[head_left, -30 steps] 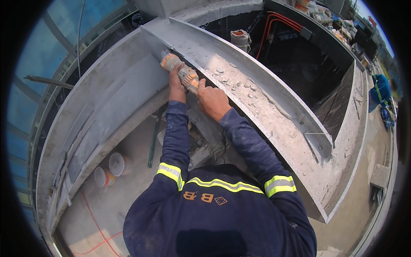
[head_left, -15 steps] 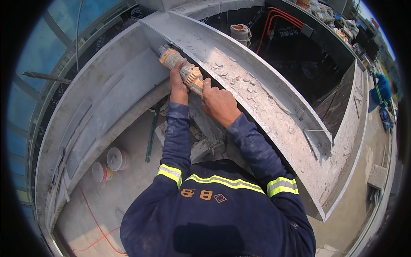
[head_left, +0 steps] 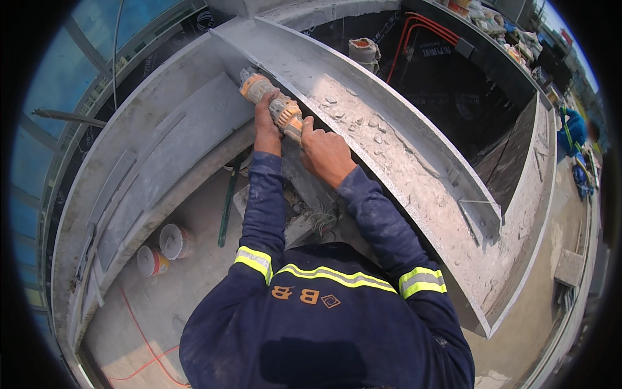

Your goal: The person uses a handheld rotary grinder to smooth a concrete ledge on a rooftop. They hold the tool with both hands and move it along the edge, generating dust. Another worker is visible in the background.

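A dusty orange-and-grey angle grinder (head_left: pixel 277 107) slants across the far part of the view. Its metal head lies close against the grey steel beam (head_left: pixel 363 123); any disc is hidden. My left hand (head_left: pixel 267 126) is wrapped round the middle of its body from below. Nearer to me, my right hand (head_left: pixel 326 154) closes on the rear end, with the thumb stretched along it. Both sleeves are dark blue with reflective bands. Broken chips and dust lie along the beam's inner channel, to the right of the tool.
On the floor at left stand two white buckets (head_left: pixel 176 242). Red cable (head_left: pixel 146 337) trails over the floor, and a green bar (head_left: pixel 229 207) leans near my left forearm. A sack (head_left: pixel 364 53) stands beyond the beam. Another person (head_left: pixel 573 133) in blue is at far right.
My hands and the grinder have shifted very slightly left, with the same grip. The whole view has also moved a little. The other person at far right has changed posture slightly.
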Motion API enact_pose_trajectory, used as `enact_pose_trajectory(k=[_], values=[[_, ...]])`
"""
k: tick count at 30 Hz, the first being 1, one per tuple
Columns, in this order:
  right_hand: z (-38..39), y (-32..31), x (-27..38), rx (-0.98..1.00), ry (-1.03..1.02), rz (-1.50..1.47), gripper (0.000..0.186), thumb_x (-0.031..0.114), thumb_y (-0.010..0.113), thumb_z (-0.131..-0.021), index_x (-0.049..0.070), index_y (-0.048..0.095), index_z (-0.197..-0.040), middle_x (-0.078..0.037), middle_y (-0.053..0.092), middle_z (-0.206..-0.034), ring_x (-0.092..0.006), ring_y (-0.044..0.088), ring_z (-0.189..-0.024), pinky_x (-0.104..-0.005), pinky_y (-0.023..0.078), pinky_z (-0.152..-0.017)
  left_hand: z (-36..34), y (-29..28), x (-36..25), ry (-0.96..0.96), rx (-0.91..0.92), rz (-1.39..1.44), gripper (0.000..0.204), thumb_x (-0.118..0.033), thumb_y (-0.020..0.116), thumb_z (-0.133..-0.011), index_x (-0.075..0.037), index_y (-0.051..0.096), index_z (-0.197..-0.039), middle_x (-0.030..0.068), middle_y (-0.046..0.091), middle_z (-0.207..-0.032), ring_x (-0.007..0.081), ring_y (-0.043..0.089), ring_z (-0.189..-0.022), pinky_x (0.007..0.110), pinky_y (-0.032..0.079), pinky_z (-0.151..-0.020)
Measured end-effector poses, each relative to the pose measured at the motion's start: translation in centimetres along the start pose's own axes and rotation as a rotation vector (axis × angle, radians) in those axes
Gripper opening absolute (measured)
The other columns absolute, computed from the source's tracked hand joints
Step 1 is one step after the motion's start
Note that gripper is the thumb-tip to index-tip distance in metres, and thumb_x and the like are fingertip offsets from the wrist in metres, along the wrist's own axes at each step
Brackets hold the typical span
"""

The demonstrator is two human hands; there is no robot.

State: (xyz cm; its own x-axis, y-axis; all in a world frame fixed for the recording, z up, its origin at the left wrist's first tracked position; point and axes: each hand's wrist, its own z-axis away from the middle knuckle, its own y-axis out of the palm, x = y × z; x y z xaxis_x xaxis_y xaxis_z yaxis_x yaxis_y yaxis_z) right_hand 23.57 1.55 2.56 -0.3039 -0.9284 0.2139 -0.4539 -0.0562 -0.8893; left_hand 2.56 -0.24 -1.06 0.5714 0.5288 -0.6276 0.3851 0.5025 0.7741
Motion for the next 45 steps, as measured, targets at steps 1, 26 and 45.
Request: enact_pose_trajectory(k=[1, 26, 45], values=[[-0.2, 0.2, -0.1, 0.023, 0.006, -0.005, 0.062, 0.013, 0.063, -0.082, -0.017, 0.047, -0.133, -0.022, 0.070, -0.079, -0.0348, 0.072, -0.071, -0.0433, 0.058, -0.062, -0.5, -0.4, -0.1, 0.002, 0.017, -0.003, 0.037, -0.018, 0.071, -0.083, 0.000, 0.053, -0.110, 0.0184, 0.064, -0.088, 0.0355, 0.069, -0.075, 0.049, 0.061, -0.068], [1.9, -1.9, 0.3, 0.094, 0.041, -0.001, 0.077, 0.021, 0.074, -0.077, -0.013, 0.040, -0.138, -0.023, 0.068, -0.082, -0.0392, 0.071, -0.073, -0.0472, 0.058, -0.063, 3.2, 1.6, 0.2, -0.005, -0.018, 0.032, 0.030, -0.018, 0.073, -0.083, 0.000, 0.057, -0.101, 0.0154, 0.064, -0.082, 0.0298, 0.069, -0.069, 0.044, 0.061, -0.062], [-0.7, 1.1, -0.8, 0.076, 0.009, 0.012, 0.076, 0.022, 0.075, -0.078, -0.015, 0.042, -0.136, -0.022, 0.070, -0.080, -0.0385, 0.071, -0.071, -0.0475, 0.057, -0.062, 0.1, 0.5, 0.2, -0.008, -0.001, 0.018, 0.027, -0.017, 0.073, -0.083, -0.001, 0.059, -0.100, 0.0120, 0.063, -0.080, 0.0284, 0.067, -0.068, 0.043, 0.060, -0.062]])
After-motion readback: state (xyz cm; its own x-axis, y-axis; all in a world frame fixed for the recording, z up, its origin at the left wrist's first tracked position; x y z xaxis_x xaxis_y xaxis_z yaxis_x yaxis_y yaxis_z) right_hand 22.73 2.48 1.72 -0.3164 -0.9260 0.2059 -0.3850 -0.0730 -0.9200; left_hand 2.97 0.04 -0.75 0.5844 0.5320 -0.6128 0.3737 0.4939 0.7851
